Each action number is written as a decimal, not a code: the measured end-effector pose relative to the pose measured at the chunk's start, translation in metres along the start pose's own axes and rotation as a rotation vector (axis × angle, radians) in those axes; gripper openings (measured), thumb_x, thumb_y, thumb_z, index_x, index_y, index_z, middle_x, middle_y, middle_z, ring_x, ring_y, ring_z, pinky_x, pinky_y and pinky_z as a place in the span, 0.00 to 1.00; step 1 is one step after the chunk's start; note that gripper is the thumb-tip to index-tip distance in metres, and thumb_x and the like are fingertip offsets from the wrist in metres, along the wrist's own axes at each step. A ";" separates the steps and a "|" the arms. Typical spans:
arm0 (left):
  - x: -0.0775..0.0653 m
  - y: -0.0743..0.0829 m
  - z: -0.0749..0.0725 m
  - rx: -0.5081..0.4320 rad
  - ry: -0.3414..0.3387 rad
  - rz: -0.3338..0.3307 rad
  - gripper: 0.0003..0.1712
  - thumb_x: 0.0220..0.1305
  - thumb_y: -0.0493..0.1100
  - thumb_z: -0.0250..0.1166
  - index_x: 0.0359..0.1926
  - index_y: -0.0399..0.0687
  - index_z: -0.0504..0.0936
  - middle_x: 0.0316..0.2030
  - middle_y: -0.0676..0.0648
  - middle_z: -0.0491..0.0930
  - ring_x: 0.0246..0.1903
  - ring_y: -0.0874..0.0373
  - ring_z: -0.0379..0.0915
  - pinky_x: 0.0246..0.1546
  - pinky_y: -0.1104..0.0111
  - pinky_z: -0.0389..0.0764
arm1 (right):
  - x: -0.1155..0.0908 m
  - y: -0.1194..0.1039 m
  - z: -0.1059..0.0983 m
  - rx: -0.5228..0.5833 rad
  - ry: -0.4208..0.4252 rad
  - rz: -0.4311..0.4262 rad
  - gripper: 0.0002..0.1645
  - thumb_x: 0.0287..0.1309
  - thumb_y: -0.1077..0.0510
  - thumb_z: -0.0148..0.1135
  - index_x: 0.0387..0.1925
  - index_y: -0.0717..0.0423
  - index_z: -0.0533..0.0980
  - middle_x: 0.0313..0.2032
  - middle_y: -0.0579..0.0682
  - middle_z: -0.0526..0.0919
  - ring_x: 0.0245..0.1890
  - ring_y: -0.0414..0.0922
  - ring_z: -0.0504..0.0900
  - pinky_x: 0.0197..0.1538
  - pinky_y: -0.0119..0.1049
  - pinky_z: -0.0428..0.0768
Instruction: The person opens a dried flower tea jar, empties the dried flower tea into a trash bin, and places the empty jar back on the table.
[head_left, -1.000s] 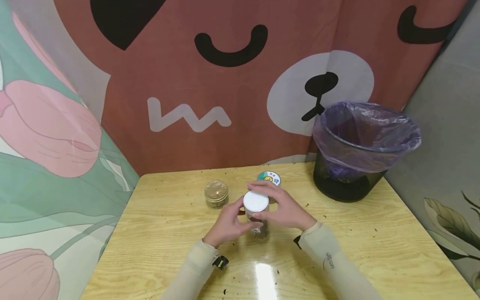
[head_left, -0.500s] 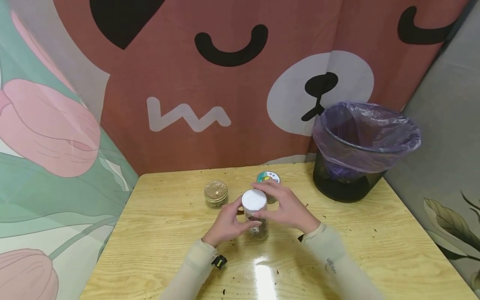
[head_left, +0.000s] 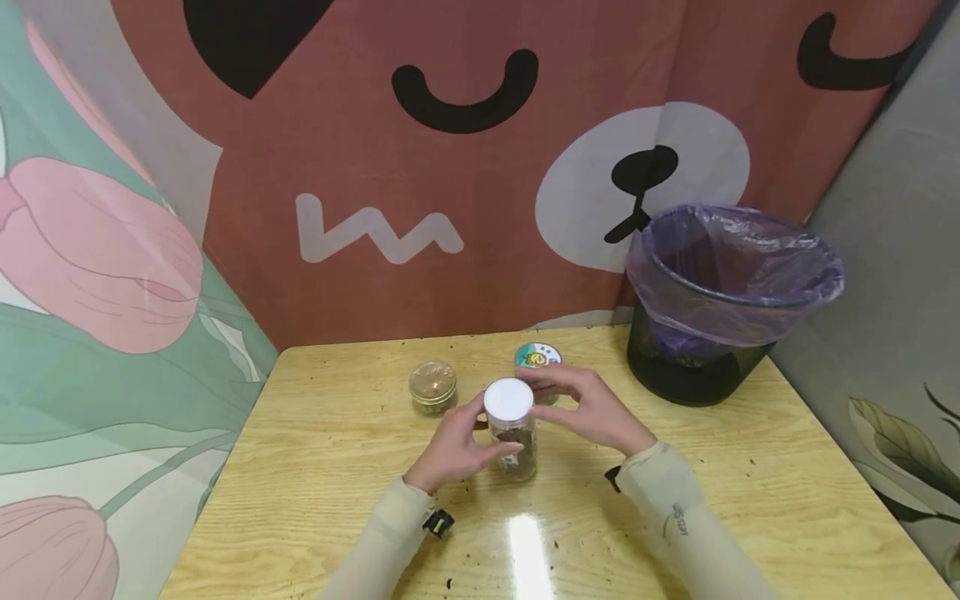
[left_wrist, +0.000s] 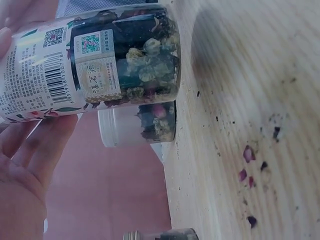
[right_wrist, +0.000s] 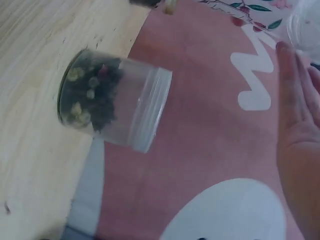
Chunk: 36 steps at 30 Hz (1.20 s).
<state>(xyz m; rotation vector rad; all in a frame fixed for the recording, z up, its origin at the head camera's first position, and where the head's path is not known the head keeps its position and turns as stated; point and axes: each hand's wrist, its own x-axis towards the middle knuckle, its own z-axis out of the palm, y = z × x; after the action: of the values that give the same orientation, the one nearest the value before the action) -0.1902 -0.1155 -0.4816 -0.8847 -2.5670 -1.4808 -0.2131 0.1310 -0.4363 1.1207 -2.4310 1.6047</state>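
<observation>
A tall clear jar (head_left: 519, 457) with a white lid (head_left: 509, 400) stands upright on the table. My left hand (head_left: 453, 450) holds it round the upper body, thumb in front. The left wrist view shows its printed label (left_wrist: 37, 72) and the dried flowers inside. To the right of the lid is my right hand (head_left: 600, 408), its thumb tip at the lid's edge; whether it touches is unclear. In the right wrist view the fingers look fairly straight. Behind the right fingers stands a short jar with a teal-and-white cartoon lid (head_left: 537, 355), partly hidden.
A small jar with a gold lid (head_left: 432, 383) stands left of the hands. At the back right is a black bin (head_left: 678, 379) lined with a purple bag (head_left: 750, 308). Petals (left_wrist: 249, 154) and dark crumbs lie scattered over the wooden table (head_left: 322, 483). A printed curtain hangs behind.
My right hand has shifted right and its fingers have come off the white lid's top edge. The left hand stays round the jar, which has barely moved.
</observation>
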 end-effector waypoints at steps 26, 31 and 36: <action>0.005 -0.005 0.005 -0.009 -0.059 -0.026 0.39 0.59 0.48 0.79 0.69 0.59 0.73 0.59 0.55 0.83 0.59 0.59 0.79 0.56 0.63 0.84 | 0.015 -0.034 0.009 -0.543 -0.051 -0.146 0.43 0.54 0.40 0.78 0.69 0.50 0.76 0.57 0.49 0.82 0.54 0.46 0.82 0.52 0.43 0.84; 0.006 -0.005 0.002 -0.025 -0.087 0.005 0.39 0.59 0.50 0.78 0.69 0.61 0.72 0.60 0.55 0.82 0.58 0.58 0.80 0.55 0.60 0.85 | 0.015 -0.037 0.000 -0.384 -0.140 -0.134 0.39 0.59 0.48 0.76 0.70 0.49 0.74 0.62 0.51 0.81 0.61 0.48 0.79 0.58 0.48 0.83; 0.006 -0.003 -0.001 -0.047 -0.156 0.009 0.40 0.60 0.52 0.78 0.71 0.61 0.71 0.62 0.54 0.81 0.59 0.58 0.80 0.56 0.60 0.85 | 0.010 -0.036 -0.004 -0.287 -0.193 -0.093 0.36 0.61 0.55 0.75 0.70 0.50 0.75 0.67 0.50 0.78 0.67 0.50 0.76 0.65 0.53 0.79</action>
<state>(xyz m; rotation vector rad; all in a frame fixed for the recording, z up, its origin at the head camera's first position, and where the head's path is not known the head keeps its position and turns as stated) -0.1971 -0.1143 -0.4811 -1.0569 -2.6405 -1.5331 -0.2014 0.1218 -0.4023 1.3648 -2.5728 1.1228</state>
